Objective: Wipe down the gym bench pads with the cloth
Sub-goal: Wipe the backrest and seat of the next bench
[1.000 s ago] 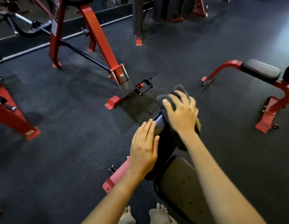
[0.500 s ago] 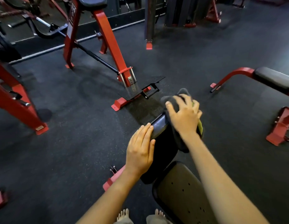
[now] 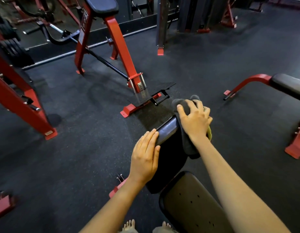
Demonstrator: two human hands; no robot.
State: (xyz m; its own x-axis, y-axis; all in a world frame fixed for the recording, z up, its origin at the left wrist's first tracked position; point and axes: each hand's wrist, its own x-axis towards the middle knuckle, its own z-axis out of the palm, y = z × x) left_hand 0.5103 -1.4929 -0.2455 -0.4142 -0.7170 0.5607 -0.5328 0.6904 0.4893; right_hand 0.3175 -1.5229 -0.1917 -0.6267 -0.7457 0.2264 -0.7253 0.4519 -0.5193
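Dim overall; the dark rubber floor [image 3: 95, 148] soaks up most of the light and lifts to a cool bluish wash toward the upper right; the left hand [image 3: 146, 158] and right hand [image 3: 194, 121] are the brightest areas, warmly lit from above; a streak of glare runs along the top edge of the back pad [image 3: 166, 130]; the grey cloth [image 3: 184, 105] shows little texture; soft shadow pools on the floor beneath the red machine [image 3: 124, 52] ahead; the upper left corner is murky; straight frames bow and lean outward toward the edges, a wide-lens effect; the toes [image 3: 129, 224] at the bottom edge look slightly soft.
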